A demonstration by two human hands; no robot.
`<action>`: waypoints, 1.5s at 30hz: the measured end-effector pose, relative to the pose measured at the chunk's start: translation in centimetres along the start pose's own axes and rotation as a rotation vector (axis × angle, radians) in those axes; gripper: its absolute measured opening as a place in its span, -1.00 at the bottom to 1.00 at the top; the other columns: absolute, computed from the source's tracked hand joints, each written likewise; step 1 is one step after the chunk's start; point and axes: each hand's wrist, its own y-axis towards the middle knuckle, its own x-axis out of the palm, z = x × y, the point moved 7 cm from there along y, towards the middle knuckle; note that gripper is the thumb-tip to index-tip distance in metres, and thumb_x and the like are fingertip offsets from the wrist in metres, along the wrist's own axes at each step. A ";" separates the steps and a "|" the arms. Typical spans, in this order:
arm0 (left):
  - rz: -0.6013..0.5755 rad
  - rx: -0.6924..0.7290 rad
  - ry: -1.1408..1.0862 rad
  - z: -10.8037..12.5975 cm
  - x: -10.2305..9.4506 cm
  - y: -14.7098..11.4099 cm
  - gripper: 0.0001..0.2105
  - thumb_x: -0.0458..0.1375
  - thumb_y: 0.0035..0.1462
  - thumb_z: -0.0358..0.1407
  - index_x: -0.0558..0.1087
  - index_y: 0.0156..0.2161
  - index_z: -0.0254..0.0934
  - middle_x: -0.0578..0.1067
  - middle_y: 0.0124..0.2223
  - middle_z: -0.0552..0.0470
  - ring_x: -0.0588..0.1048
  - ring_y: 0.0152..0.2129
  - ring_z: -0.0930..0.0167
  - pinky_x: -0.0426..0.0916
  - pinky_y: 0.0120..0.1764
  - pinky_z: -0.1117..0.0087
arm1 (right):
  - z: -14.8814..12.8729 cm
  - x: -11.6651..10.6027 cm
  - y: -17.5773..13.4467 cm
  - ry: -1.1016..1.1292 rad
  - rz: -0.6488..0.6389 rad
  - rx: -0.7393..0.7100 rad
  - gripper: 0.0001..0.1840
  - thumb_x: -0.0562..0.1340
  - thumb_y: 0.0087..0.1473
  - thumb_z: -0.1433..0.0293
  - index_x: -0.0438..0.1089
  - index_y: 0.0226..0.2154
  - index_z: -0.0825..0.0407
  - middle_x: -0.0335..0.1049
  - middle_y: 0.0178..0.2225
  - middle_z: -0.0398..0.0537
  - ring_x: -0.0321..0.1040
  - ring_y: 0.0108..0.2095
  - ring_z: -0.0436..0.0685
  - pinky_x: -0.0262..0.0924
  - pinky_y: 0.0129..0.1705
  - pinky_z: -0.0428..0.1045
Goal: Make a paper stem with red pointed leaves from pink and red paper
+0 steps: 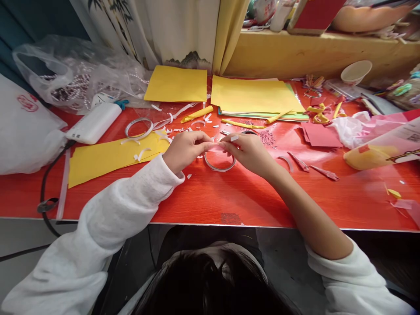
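Red table [197, 201]. Behind table's middle: white bamboo-print curtain [183, 26], yellow drape [228, 39]. Behind its right end: yellowish ledge [278, 54]. Behind its left: teal cloth [42, 22]. Below: grey floor [19, 236].

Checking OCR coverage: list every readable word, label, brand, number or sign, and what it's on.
No text is readable.
White bag: red mark, not legible.
White block: small marks at one end, too small.
Plastic wrapper at right: small print, blurred.
Container on the shelf: red markings, blurred.
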 end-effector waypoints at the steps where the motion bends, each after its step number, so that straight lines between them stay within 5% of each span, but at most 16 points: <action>1: 0.014 0.014 0.007 0.1 -0.1 0.0 -0.78 0.17 0.00 -0.18 0.48 -0.39 -0.35 0.47 -0.46 0.01 0.37 -0.53 0.49 0.27 -0.43 0.46 | 0.1 0.0 0.0 0.013 -0.003 0.016 -0.79 0.09 0.16 0.42 0.41 -0.38 0.10 0.42 -0.49 -0.08 0.28 -0.49 -0.01 0.08 -0.40 -0.11; 6: -0.061 -0.004 -0.048 0.1 0.3 0.0 -0.77 0.17 0.00 -0.19 0.49 -0.38 -0.37 0.43 -0.50 0.03 0.36 -0.55 0.49 0.26 -0.45 0.46 | -0.2 -0.6 0.0 -0.009 0.087 -0.009 -0.85 0.13 0.12 0.47 0.41 -0.39 0.10 0.44 -0.44 -0.08 0.26 -0.47 -0.02 0.07 -0.39 -0.12; 12: -0.010 -0.008 0.043 0.2 0.0 0.0 -0.78 0.16 -0.01 -0.19 0.49 -0.42 -0.35 0.46 -0.48 0.02 0.36 -0.51 0.48 0.26 -0.41 0.45 | 0.1 0.0 0.0 0.055 -0.019 0.060 -0.78 0.09 0.17 0.40 0.43 -0.38 0.11 0.41 -0.52 -0.10 0.28 -0.50 -0.03 0.08 -0.42 -0.13; 18: -0.083 -0.014 0.010 0.0 0.4 0.1 -0.77 0.14 0.02 -0.19 0.46 -0.45 -0.35 0.41 -0.53 0.05 0.35 -0.56 0.50 0.25 -0.43 0.46 | -0.1 -0.4 0.0 -0.028 0.048 0.036 -0.87 0.15 0.11 0.47 0.41 -0.39 0.10 0.45 -0.42 -0.08 0.28 -0.45 -0.02 0.07 -0.38 -0.12; 24: 0.000 0.079 0.147 0.4 0.1 0.1 -0.79 0.13 0.04 -0.21 0.48 -0.42 -0.33 0.45 -0.47 0.04 0.36 -0.52 0.49 0.23 -0.43 0.46 | 0.2 0.1 0.0 0.020 -0.039 0.054 -0.79 0.11 0.16 0.40 0.43 -0.40 0.11 0.39 -0.52 -0.10 0.26 -0.52 -0.03 0.06 -0.43 -0.11; 32: -0.133 0.007 0.126 0.3 0.3 0.0 -0.78 0.13 0.06 -0.20 0.51 -0.42 -0.33 0.45 -0.52 0.04 0.36 -0.56 0.48 0.21 -0.44 0.44 | -0.7 0.0 0.0 -0.065 0.034 -0.063 -0.82 0.10 0.16 0.45 0.40 -0.38 0.09 0.44 -0.40 -0.04 0.28 -0.43 0.00 0.08 -0.37 -0.09; 39: -0.078 0.086 0.136 0.7 0.2 -0.1 -0.80 0.16 0.03 -0.20 0.48 -0.42 -0.32 0.49 -0.44 0.04 0.39 -0.48 0.46 0.25 -0.38 0.43 | 0.5 0.3 -0.1 0.104 -0.120 0.107 -0.77 0.10 0.17 0.39 0.45 -0.33 0.12 0.41 -0.50 -0.08 0.32 -0.49 -0.02 0.15 -0.41 -0.10; 45: -0.020 0.233 0.261 1.3 0.0 0.0 -0.80 0.14 0.08 -0.19 0.48 -0.37 -0.30 0.49 -0.35 0.01 0.41 -0.40 0.44 0.29 -0.29 0.40 | 0.1 0.0 0.0 0.002 -0.045 0.007 -0.79 0.10 0.17 0.43 0.44 -0.34 0.13 0.41 -0.50 -0.08 0.30 -0.52 -0.04 0.14 -0.42 -0.11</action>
